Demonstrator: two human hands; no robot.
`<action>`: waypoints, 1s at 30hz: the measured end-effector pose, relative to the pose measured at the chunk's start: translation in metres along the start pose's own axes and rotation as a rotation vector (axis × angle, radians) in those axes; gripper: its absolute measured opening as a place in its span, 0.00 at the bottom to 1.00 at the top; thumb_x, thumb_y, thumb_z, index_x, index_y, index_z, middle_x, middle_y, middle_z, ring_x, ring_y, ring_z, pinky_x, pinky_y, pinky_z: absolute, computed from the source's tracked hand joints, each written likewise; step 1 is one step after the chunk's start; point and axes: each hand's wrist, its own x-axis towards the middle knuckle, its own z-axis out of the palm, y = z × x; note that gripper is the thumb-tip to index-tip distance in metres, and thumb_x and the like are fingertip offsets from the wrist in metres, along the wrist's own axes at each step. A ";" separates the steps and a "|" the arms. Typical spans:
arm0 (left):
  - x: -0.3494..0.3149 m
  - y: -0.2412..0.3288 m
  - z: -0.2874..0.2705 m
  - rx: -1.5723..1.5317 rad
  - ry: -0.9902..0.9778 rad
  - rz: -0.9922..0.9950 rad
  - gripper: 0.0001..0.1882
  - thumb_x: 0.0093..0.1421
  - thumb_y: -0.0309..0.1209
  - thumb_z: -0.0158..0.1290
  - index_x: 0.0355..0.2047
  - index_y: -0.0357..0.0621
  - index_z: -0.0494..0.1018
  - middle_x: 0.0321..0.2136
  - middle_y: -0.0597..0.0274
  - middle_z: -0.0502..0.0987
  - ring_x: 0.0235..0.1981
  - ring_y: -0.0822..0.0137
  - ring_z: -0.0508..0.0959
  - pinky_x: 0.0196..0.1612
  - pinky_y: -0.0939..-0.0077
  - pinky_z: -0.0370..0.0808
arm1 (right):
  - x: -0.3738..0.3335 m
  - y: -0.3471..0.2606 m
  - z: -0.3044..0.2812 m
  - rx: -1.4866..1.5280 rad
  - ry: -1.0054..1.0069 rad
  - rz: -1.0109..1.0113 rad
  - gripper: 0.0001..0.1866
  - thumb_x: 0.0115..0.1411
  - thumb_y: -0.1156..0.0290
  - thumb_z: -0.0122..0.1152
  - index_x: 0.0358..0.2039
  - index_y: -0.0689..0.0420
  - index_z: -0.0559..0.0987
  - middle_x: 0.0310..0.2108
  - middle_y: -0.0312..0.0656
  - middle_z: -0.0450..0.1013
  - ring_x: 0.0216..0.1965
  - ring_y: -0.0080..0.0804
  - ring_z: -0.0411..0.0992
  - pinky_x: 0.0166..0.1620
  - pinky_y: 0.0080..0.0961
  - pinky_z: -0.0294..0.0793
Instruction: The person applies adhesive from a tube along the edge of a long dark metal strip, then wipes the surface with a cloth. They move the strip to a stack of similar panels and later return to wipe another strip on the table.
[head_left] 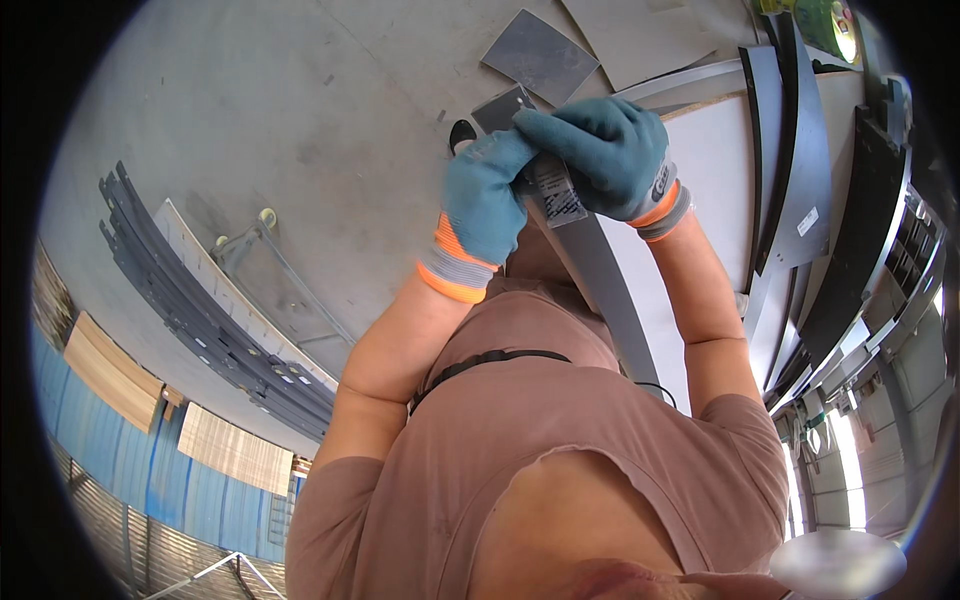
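Note:
Both my hands wear teal gloves with orange and grey cuffs. My left hand and my right hand are closed around the upper end of a long curved grey panel strip that runs down toward my chest. A small label sticker sits on the strip between the two gloves. The hands touch each other at the strip's top, and the strip's upper tip is hidden by the fingers.
A white board lies to the right with more dark curved strips beside it. Flat grey offcuts lie on the concrete floor. A stack of long grey strips rests on a trolley at left. Wood boards lean near a blue wall.

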 end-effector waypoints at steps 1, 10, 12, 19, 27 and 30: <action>-0.002 0.002 0.003 0.013 0.002 -0.039 0.16 0.71 0.32 0.52 0.54 0.38 0.77 0.49 0.58 0.80 0.48 0.65 0.80 0.52 0.69 0.79 | -0.002 0.001 0.002 -0.030 0.027 -0.022 0.26 0.46 0.69 0.70 0.50 0.46 0.85 0.29 0.34 0.77 0.26 0.34 0.75 0.27 0.28 0.75; 0.004 0.010 0.013 0.455 0.236 0.220 0.06 0.65 0.21 0.55 0.41 0.36 0.78 0.32 0.64 0.80 0.29 0.73 0.76 0.36 0.79 0.74 | -0.010 0.011 0.022 0.357 0.139 0.164 0.20 0.51 0.73 0.73 0.46 0.52 0.85 0.35 0.41 0.83 0.30 0.39 0.82 0.32 0.27 0.79; 0.005 0.010 0.012 0.292 0.349 0.106 0.04 0.67 0.23 0.55 0.41 0.36 0.76 0.33 0.66 0.79 0.30 0.75 0.74 0.37 0.79 0.73 | -0.016 0.021 0.037 0.506 0.188 0.184 0.15 0.57 0.76 0.69 0.46 0.57 0.84 0.36 0.43 0.83 0.29 0.35 0.81 0.33 0.24 0.79; 0.033 -0.052 -0.011 0.451 0.732 0.401 0.15 0.70 0.29 0.54 0.54 0.34 0.71 0.45 0.61 0.76 0.40 0.74 0.73 0.47 0.78 0.73 | -0.020 0.025 0.054 0.939 0.490 0.885 0.13 0.71 0.69 0.57 0.47 0.65 0.81 0.34 0.42 0.81 0.28 0.23 0.77 0.31 0.20 0.78; 0.050 -0.083 -0.014 0.401 0.563 0.403 0.22 0.75 0.40 0.49 0.59 0.34 0.68 0.50 0.59 0.75 0.49 0.69 0.74 0.56 0.74 0.72 | -0.040 0.023 0.090 0.690 0.558 0.713 0.08 0.62 0.77 0.62 0.40 0.64 0.84 0.36 0.44 0.83 0.30 0.28 0.80 0.33 0.26 0.79; 0.051 -0.087 -0.015 0.460 0.580 0.428 0.23 0.75 0.42 0.48 0.57 0.33 0.68 0.50 0.57 0.76 0.50 0.68 0.75 0.56 0.73 0.73 | -0.043 0.028 0.093 0.382 0.504 0.455 0.07 0.58 0.78 0.66 0.38 0.61 0.85 0.38 0.43 0.84 0.32 0.34 0.81 0.36 0.27 0.80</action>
